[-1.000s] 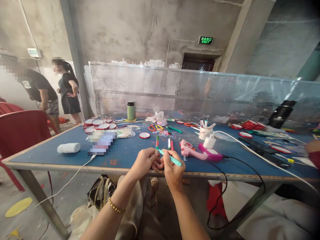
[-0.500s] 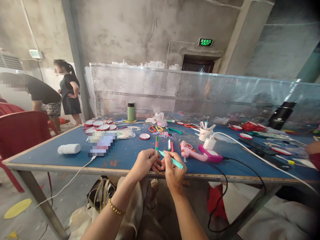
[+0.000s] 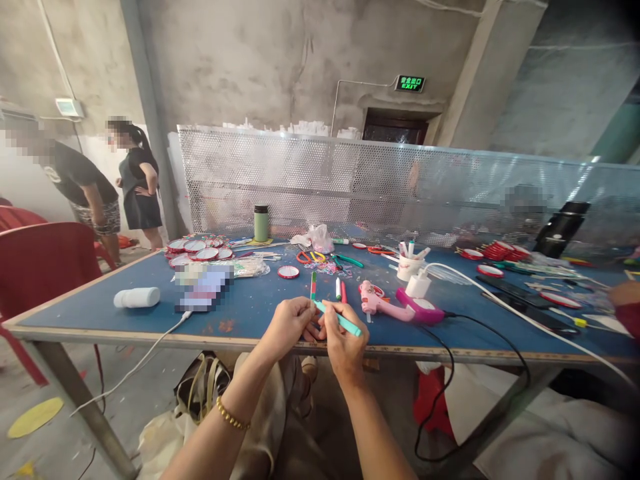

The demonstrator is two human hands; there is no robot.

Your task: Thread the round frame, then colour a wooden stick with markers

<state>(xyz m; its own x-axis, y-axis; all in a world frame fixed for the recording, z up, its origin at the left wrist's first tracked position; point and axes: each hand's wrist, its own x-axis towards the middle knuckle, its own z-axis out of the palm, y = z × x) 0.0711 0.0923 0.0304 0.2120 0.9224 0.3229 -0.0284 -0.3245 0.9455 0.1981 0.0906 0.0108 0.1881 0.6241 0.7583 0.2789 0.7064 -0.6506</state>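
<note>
My left hand (image 3: 293, 325), with a beaded bracelet at the wrist, pinches a thin flat stick (image 3: 313, 285) banded in green and red, held upright above the table's front edge. In my right hand (image 3: 345, 347) is a turquoise marker pen (image 3: 343, 320), gripped like a writing tool, its tip touching or very close to the stick's lower part. The fingers partly hide that contact. Just beyond my hands lie a white-bodied marker with a green end (image 3: 338, 289) and a red marker (image 3: 343, 292).
To the right are a pink glue gun (image 3: 383, 305), a purple power socket (image 3: 423, 308) with cables and a cup of markers (image 3: 410, 268). Pliers (image 3: 349, 260) and round red-rimmed pieces (image 3: 289, 272) lie further back. A white bottle (image 3: 137, 297) and a phone (image 3: 205, 287) are left.
My right hand and the turquoise marker have shifted slightly left, with the tip higher against the stick. In the background, the stooping person at far left has straightened somewhat.
</note>
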